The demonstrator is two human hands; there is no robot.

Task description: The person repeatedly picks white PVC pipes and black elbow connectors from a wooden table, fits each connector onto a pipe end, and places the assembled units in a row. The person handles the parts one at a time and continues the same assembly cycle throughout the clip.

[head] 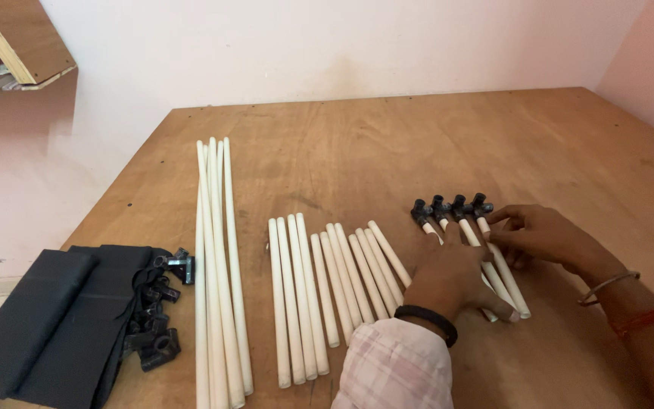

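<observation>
Head view showed both hands on a small group of short white tubes w/ black connectors (452, 207) pushed onto their far ends, lying right of centre on the wooden table (387, 144). Left hand (456, 276) lay flat over the tubes' middle, fingers spread & pressing down, palm hiding part of them; it wrapped around nothing that I could see. Right hand (543, 236) sat just beside, fingers loosely curled, tips touching the outermost capped tube (505, 269) near its connector; whether it actually pinched the tube couldn't be told. Judging by look, these tubes were prob. light, stiff, hollow plastic, smooth & round, so apt to roll or slip under a flat palm; best hold seemed mid-shaft w/ fingers wrapped around, or at the black fitting, which looked blocky & less slippery. Press-fit joints might pull off if tugged by the fitting alone. Just left lay a row of bare short tubes (327, 276), side by side, some touching; further left a bundle of long white tubes (217, 265). Near the table's left edge sat a pile of loose black connectors (157, 318) against folded dark fabric (47, 318). Table was bare plywood, flat, scuffed, w/ faint stains. Room had plain pinkish walls & a wooden shelf (20, 38) at upper left.
</observation>
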